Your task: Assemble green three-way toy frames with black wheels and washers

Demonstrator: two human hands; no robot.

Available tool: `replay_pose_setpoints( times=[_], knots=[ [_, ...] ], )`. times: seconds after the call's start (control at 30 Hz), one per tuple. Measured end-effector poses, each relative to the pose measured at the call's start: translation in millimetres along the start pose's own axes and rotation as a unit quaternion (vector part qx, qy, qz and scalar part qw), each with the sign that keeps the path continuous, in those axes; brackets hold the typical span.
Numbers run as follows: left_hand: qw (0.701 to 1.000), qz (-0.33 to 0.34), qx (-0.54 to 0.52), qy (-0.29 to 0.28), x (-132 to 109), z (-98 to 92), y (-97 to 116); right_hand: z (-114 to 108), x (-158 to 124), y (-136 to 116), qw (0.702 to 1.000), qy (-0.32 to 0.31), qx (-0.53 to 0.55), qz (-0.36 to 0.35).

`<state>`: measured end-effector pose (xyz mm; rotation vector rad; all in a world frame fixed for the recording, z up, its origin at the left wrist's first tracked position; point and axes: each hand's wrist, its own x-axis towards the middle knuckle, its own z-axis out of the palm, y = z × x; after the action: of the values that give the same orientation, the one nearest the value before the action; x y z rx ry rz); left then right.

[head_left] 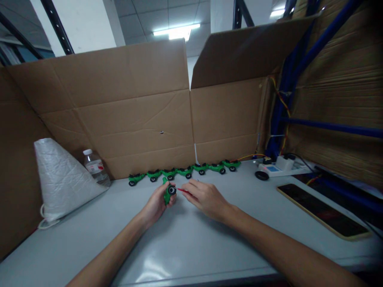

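My left hand (pixel 156 204) is closed around a small green toy vehicle (pixel 166 195), its black wheel with a pale hub turned toward my right side. Pinched in my right hand (pixel 206 198) is a thin red stick-like tool (pixel 183 191); its kind is too small to make out. The tool's tip points at the wheel, very near it, and I cannot tell whether they touch. Behind my hands, several similar green toy vehicles (pixel 184 172) with black wheels stand in a row along the cardboard.
Cardboard panels (pixel 134 115) wall off the back of the grey table (pixel 185 251). To the left stand a silvery drawstring bag (pixel 64 183) and a water bottle (pixel 96 167). On the right are a power strip (pixel 284 167), a phone (pixel 323 211) and a blue metal frame (pixel 281 107).
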<state>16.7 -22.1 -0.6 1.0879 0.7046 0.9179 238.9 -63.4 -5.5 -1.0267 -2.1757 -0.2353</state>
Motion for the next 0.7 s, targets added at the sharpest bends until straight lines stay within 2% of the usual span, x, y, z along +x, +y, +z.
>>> replay_pose_setpoints(
  times=[0.17,0.47,0.6,0.7],
  knots=[
    [0.998,0.025,0.043,0.035,-0.7,3.9,-1.3,-2.0,1.0,-2.8,0.998,-0.01,-0.059,0.019],
    [0.995,0.025,0.098,0.012,3.9,1.5,-10.8,-2.8,-0.4,-13.3,0.99,-0.061,-0.123,0.034],
    [0.987,0.023,0.155,0.04,4.0,-2.0,-14.3,-3.6,0.1,-18.3,0.99,-0.091,-0.109,0.016],
    [0.982,0.003,0.179,0.051,1.6,-2.9,-13.4,-6.2,2.3,-10.7,0.994,-0.097,-0.045,0.007]
  ],
)
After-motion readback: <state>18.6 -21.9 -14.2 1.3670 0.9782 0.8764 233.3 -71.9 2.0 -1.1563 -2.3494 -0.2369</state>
